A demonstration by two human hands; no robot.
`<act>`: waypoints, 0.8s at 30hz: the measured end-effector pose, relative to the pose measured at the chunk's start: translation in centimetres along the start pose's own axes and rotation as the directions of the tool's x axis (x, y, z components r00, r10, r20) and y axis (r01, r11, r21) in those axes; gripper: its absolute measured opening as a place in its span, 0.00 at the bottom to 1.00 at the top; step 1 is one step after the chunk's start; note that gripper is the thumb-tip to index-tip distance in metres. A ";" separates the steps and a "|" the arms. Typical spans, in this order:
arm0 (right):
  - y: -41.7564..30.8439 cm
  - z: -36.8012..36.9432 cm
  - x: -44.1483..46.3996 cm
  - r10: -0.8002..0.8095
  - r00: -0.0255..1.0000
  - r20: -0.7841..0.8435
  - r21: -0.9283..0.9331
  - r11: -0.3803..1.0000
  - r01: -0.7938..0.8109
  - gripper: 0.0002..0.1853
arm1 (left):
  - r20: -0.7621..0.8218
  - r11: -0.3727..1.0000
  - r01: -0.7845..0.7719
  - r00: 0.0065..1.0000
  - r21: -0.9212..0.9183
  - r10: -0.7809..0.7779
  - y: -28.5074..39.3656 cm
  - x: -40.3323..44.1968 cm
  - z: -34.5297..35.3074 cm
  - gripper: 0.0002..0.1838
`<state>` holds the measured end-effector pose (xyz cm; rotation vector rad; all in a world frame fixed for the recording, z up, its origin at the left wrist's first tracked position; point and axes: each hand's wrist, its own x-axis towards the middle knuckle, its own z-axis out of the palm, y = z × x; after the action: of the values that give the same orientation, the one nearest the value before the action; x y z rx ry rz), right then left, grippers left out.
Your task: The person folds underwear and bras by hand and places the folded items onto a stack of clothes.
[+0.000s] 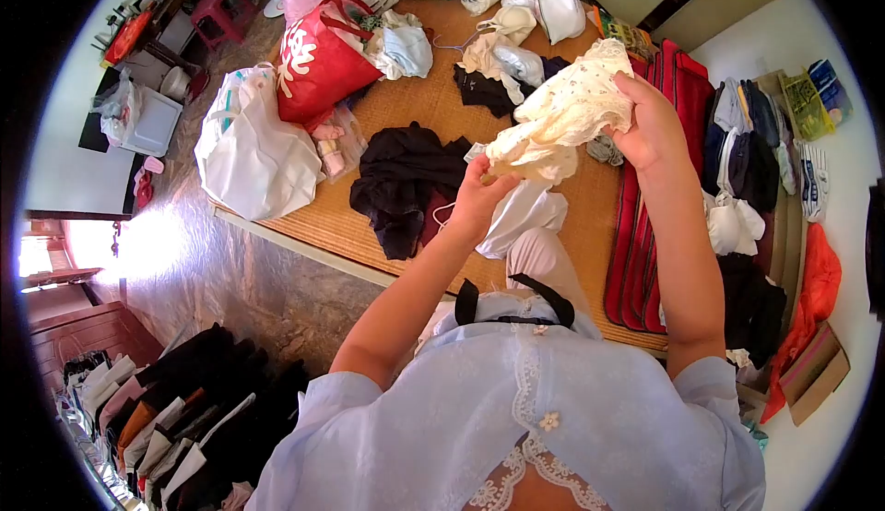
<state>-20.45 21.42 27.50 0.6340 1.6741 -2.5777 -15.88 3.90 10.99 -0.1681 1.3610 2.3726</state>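
Plainly, I see the left hand (477, 202) pinching the near-left end of the cream garment (564, 124), the right hand (649, 125) its far-right edge, above the woven mat (593, 225). I'd judge it light, limp, delicate; gathered edges should hold best.

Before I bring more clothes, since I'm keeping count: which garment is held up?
The cream patterned garment: only it is held, between left hand and right hand; the black garment lies on the mat.

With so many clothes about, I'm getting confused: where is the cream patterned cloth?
In the head view, the cream patterned cloth is above and right of centre, held between the left hand and right hand over the mat.
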 end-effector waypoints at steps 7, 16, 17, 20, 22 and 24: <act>0.1 -2.4 1.9 -0.031 0.999 0.006 -0.049 0.998 0.031 0.15 | 0.074 0.916 0.000 0.997 -0.402 0.033 0.7 0.1 -3.1 0.12; 2.0 -4.0 4.4 0.092 0.992 -0.089 -0.067 0.993 -0.099 0.17 | 0.584 0.855 0.369 0.806 -0.365 -0.099 4.6 -3.4 -4.3 0.25; 1.9 -3.8 4.3 0.090 0.994 -0.056 -0.059 0.994 -0.093 0.17 | 0.618 0.865 0.400 0.774 -0.303 -0.141 3.6 -3.0 -4.8 0.24; 0.1 -3.1 2.9 0.017 0.994 0.111 -0.043 0.999 -0.012 0.16 | 0.661 0.920 0.365 0.726 -0.139 -0.188 2.0 -3.5 -4.6 0.24; -1.5 -2.7 1.8 -0.013 0.987 0.162 -0.073 0.997 0.025 0.17 | 0.665 0.892 0.380 0.735 -0.242 -0.133 0.8 -4.1 -3.7 0.26; -2.5 -2.8 1.3 -0.045 0.979 0.198 -0.108 0.992 0.068 0.18 | 0.607 0.798 0.414 0.791 -0.438 -0.077 -0.9 -4.8 -3.0 0.24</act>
<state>-21.24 25.20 28.31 0.3210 1.7825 -2.4635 -11.45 0.43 10.11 0.1783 0.3213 2.2433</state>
